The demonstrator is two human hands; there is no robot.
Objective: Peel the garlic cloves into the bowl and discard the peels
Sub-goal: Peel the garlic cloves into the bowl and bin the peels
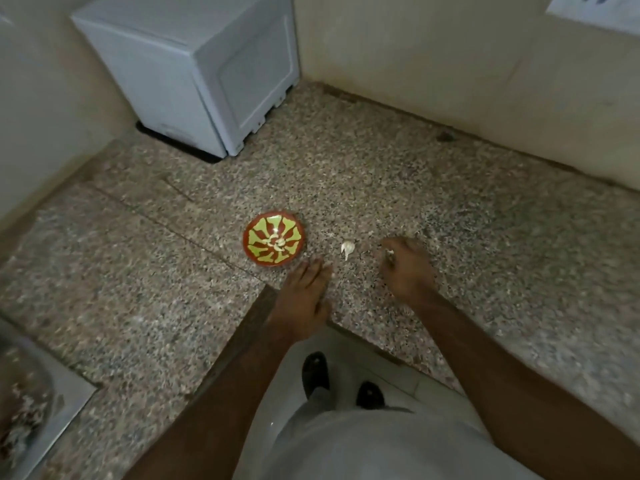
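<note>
Bowl (273, 237) one, garlic clove (347, 248) one (loose); left hand (306, 299) grip wide; right hand (407, 268) grip pinching peel (390, 252)

Sink (20, 403) cut off; right grip (403, 263) contents unclear

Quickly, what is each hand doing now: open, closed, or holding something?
Left hand: open, fingers straight, flat on the counter near the bowl.
Right hand: fingers curled, pinching a small white bit, likely garlic.
</note>
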